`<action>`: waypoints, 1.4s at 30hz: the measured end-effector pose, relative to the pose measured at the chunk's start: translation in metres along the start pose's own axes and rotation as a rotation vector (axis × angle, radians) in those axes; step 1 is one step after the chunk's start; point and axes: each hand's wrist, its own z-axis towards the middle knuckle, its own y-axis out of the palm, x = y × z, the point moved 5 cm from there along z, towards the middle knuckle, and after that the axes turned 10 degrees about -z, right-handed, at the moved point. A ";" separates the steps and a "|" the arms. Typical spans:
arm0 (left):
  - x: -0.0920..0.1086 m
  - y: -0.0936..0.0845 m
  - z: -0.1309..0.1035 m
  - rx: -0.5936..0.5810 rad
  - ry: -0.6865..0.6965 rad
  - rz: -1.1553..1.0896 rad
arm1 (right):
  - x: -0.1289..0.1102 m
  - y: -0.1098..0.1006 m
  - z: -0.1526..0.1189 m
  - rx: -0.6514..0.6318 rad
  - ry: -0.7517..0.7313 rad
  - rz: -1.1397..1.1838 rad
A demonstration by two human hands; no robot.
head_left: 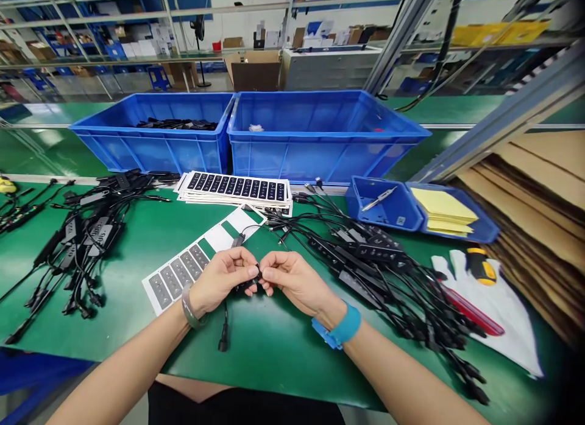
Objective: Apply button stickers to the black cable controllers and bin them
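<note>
Close together over the green table, both my hands are closed at a small black cable controller (247, 285), mostly hidden by the fingers. My left hand (223, 276) grips it, with a short black lead and plug (223, 338) hanging below. My right hand (297, 279) pinches at its right end; what lies between those fingertips is too small to make out. Beneath and left of the hands lies a partly used sheet of grey labels (176, 273), some of its places bare. Behind it is a stack of label sheets (237, 186) with black labels.
Black cabled controllers lie in piles at left (98, 230) and right (365, 254). Two blue bins (320, 154) stand behind. On the right are a small blue tray (386, 215) with a pen-like tool, yellow paper (443, 207), a white glove (507, 309) and cardboard sheets (539, 224).
</note>
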 end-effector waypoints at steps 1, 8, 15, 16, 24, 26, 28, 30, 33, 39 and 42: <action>-0.001 0.000 0.000 -0.012 -0.004 -0.011 | 0.000 0.001 0.000 -0.013 0.003 0.006; 0.001 0.001 -0.001 -0.020 0.004 -0.018 | -0.001 0.004 -0.001 -0.019 -0.014 0.014; 0.003 0.003 -0.002 -0.016 0.008 -0.021 | 0.000 0.003 -0.001 -0.015 -0.014 0.015; 0.003 0.003 -0.001 -0.014 0.012 -0.017 | 0.000 0.003 -0.001 -0.013 -0.014 0.009; 0.027 -0.006 -0.007 0.206 0.452 0.593 | -0.003 -0.007 0.002 0.199 -0.151 -0.253; 0.029 -0.004 -0.009 0.187 0.524 0.770 | -0.002 -0.010 0.004 0.239 -0.153 -0.258; 0.025 -0.004 -0.007 0.150 0.493 0.758 | -0.002 -0.011 0.005 0.247 -0.158 -0.260; 0.017 -0.006 -0.004 0.123 0.398 0.590 | -0.002 -0.010 0.006 0.242 -0.177 -0.273; 0.011 -0.010 0.002 0.135 0.289 0.264 | 0.001 -0.008 0.004 0.262 -0.196 -0.278; 0.033 -0.036 0.001 0.359 0.409 -0.220 | -0.029 -0.023 0.016 0.436 -0.271 -0.161; 0.042 -0.052 0.000 0.450 0.488 -0.260 | -0.095 -0.051 0.048 0.596 -0.394 -0.183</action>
